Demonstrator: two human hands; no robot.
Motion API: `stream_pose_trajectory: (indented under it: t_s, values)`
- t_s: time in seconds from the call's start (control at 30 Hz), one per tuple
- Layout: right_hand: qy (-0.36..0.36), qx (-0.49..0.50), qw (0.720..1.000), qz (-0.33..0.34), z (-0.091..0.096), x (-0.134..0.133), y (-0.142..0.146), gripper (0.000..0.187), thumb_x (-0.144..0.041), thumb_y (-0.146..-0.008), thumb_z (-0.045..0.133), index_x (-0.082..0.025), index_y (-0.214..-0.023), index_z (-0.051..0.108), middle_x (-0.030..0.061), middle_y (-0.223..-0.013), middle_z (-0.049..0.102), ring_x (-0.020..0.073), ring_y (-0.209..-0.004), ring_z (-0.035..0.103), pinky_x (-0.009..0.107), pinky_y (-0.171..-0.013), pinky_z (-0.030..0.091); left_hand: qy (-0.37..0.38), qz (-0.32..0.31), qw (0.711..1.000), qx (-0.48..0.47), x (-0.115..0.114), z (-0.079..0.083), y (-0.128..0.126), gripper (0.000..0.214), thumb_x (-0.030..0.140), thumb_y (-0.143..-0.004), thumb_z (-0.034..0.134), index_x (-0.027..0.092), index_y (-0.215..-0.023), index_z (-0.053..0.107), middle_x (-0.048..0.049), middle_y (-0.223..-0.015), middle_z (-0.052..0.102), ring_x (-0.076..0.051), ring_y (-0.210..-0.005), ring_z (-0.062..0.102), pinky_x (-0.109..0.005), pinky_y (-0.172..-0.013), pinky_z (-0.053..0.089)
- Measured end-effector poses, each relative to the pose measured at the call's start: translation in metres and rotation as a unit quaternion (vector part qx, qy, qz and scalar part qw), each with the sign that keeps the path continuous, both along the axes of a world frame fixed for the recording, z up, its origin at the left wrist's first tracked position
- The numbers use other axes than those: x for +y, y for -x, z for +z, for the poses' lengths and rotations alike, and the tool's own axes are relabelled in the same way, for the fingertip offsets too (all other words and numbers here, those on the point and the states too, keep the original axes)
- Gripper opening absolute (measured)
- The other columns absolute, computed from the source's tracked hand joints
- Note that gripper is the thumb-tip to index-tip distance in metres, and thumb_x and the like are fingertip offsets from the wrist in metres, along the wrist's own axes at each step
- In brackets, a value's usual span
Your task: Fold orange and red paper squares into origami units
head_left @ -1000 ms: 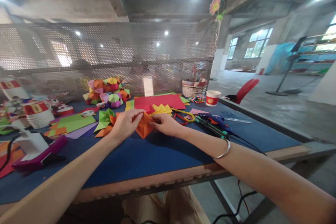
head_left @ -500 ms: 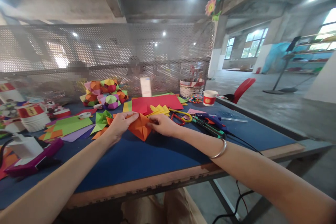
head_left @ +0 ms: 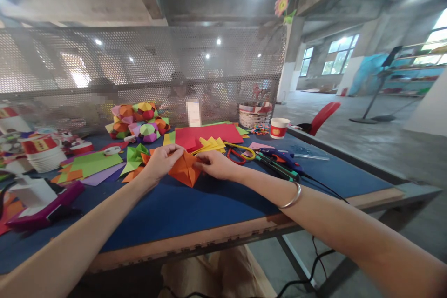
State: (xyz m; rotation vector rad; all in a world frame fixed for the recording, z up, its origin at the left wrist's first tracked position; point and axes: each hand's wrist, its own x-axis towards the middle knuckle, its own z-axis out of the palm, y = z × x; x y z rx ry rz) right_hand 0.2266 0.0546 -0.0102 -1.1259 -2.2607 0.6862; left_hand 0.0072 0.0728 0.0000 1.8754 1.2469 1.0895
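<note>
Between my two hands is a folded piece of orange paper (head_left: 186, 171), creased and angled down to a point. My left hand (head_left: 163, 160) pinches its upper left edge between thumb and fingers. On the opposite side, my right hand (head_left: 213, 165) grips the right edge with its fingertips, and a bangle circles that wrist. Just behind the hands lie folded yellow paper pieces (head_left: 211, 145) and red paper sheets (head_left: 220, 134). Green folded paper (head_left: 135, 158) sits left of my left hand. Scissors with red and yellow handles (head_left: 244, 152) lie beyond my right hand.
A glue gun (head_left: 282, 159) and a green-black cutter-like tool (head_left: 275, 167) lie at right. A paper cup (head_left: 279, 128) and a woven basket (head_left: 254, 114) stand behind. Paper balls (head_left: 148, 131), stacked cups (head_left: 45, 152) and a purple power strip (head_left: 52, 209) occupy the left.
Both hands keep hold of the orange paper, which has shifted very slightly to the left. The camera view has moved a little; otherwise the things on the table look the same.
</note>
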Motion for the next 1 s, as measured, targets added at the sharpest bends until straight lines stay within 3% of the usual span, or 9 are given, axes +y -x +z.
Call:
stream_pose_trajectory:
  t_s: [0.4,0.63,0.83,1.0]
  values:
    - [-0.023,-0.008,1.0,-0.004,-0.001,0.0,0.0,0.029,-0.038,-0.105,0.068,-0.015,-0.122,0.069,0.007,-0.116,0.073,0.0203,-0.096,0.073,0.039,-0.085,0.064,-0.004,0.004,0.999,0.047,-0.001,0.005,0.0,0.031,0.04,-0.102,0.071,0.016,-0.122,0.07,-0.0074,-0.121,0.072,-0.025,-0.104,0.072,-0.044,-0.09,0.063]
    - [-0.034,0.003,0.999,0.012,-0.002,-0.001,0.002,0.026,-0.038,-0.105,0.068,-0.015,-0.116,0.07,0.0052,-0.109,0.073,0.0187,-0.091,0.072,0.037,-0.081,0.063,0.068,-0.002,0.998,-0.011,-0.006,0.005,-0.001,0.03,0.039,-0.102,0.071,0.016,-0.121,0.069,-0.007,-0.117,0.072,-0.022,-0.098,0.073,-0.041,-0.084,0.064]
    - [-0.037,0.04,0.998,-0.037,-0.003,0.006,-0.002,0.027,-0.039,-0.105,0.068,-0.015,-0.119,0.07,0.0062,-0.112,0.073,0.0196,-0.094,0.073,0.039,-0.084,0.064,0.124,-0.019,0.989,-0.079,-0.016,0.018,-0.007,0.033,0.045,-0.105,0.065,0.016,-0.122,0.068,-0.0073,-0.114,0.073,-0.02,-0.092,0.073,-0.039,-0.081,0.064]
    - [-0.039,0.085,0.992,-0.09,-0.007,0.011,-0.004,0.03,-0.04,-0.106,0.067,-0.015,-0.123,0.069,0.007,-0.116,0.072,0.0203,-0.096,0.072,0.039,-0.083,0.064,0.173,-0.045,0.982,-0.06,-0.019,0.023,-0.009,0.021,0.031,-0.102,0.072,0.015,-0.115,0.07,-0.006,-0.112,0.074,-0.019,-0.092,0.073,-0.037,-0.081,0.064]
